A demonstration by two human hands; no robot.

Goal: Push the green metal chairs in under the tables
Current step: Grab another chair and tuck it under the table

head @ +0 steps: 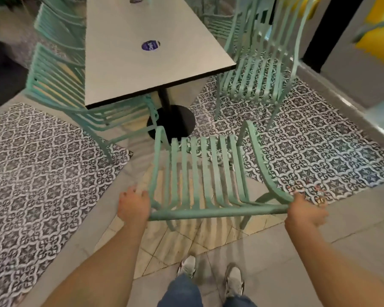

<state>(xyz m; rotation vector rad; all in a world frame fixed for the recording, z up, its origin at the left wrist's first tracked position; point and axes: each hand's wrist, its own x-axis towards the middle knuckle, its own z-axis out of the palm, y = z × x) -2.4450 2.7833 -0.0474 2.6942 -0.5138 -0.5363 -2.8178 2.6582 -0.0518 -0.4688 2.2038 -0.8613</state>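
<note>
A: Chair [200, 173] sits short of the table [142, 52], top rail gripped by left hand [133, 204] and right hand [306, 209].
B: Should be pushed straight, pedestal dodged.

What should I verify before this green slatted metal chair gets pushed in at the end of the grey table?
1. Left hand grip on the top rail of the green slatted metal chair: ok.
2. Right hand grip on the rail's other end: ok.
3. Chair faces the end of the grey rectangular table: ok.
4. Black round pedestal base lies ahead of the seat: not ok, may block.
5. Side chair on the right stands apart: ok.
6. Chair's front legs: cannot tell.
</note>
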